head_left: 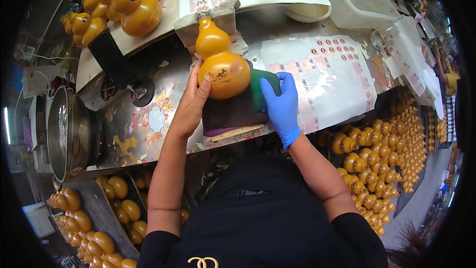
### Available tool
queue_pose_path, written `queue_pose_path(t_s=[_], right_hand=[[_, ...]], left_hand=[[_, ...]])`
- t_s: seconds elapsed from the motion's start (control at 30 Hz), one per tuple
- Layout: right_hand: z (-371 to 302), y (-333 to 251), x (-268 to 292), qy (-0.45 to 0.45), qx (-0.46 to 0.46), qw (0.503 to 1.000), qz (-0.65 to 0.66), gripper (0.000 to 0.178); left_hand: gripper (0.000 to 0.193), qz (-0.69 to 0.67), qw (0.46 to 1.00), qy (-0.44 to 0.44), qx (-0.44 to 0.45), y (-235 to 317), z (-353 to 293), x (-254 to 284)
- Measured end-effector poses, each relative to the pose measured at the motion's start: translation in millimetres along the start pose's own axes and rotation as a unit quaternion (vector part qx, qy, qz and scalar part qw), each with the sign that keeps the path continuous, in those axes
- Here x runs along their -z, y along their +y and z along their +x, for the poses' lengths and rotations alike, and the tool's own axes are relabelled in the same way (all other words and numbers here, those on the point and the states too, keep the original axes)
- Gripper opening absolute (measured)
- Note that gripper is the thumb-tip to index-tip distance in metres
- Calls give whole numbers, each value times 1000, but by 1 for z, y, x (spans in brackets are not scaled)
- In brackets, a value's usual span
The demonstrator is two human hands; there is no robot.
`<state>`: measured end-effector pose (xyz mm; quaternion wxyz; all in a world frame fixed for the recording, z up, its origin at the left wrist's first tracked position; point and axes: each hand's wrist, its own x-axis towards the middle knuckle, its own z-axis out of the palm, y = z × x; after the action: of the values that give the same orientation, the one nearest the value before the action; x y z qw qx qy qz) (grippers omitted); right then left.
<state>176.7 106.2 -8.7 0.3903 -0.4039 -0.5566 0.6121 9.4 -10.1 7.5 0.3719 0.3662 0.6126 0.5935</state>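
Observation:
A glossy yellow-orange gourd-shaped bottle (225,72) lies in front of me, its neck pointing away and resting on a grey cloth-wrapped support (186,30). A dark mark shows on its larger bulb. My bare left hand (191,101) grips that bulb from the left, thumb on top. In a blue glove, my right hand (283,106) pinches a flat green pad (259,89), whose inner edge is against or just beside the bulb's right side; which one, I cannot tell. Beneath the bottle is a dark cloth pad (228,117) on the metal worktable (166,141).
Finished-looking gourd bottles (141,16) stand at the back left, near a phone (111,57) on a stand. A metal pan (68,134) is at the left. Sticker sheets (327,89) lie right, before a white plastic bin (359,12). Many gourds (369,149) fill the floor at right.

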Motion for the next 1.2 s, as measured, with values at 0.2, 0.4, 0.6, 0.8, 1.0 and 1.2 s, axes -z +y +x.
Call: queue_pose_path(t_s=[0.2, 0.4, 0.6, 0.8, 1.0, 1.2], right_hand=[[-10, -19, -12, 26, 487, 853, -187, 29], [-22, 0, -32, -111, 575, 759, -285, 24], [-30, 5, -40, -166, 574, 728, -335, 21], [-29, -11, -33, -196, 493, 818, -222, 25], [14, -45, 11, -196, -95, 964, 155, 19], [48, -43, -14, -296, -88, 946, -100, 67]], left_hand=[[67, -112, 992, -42, 46, 3, 6, 9], [62, -149, 986, -56, 42, 6, 6, 11], [60, -202, 976, -56, 55, 8, 3, 10], [66, -154, 986, -27, 56, 8, 5, 13], [87, -43, 998, 28, -23, -4, 5, 0], [85, -73, 996, 41, 22, 1, 8, -11]])
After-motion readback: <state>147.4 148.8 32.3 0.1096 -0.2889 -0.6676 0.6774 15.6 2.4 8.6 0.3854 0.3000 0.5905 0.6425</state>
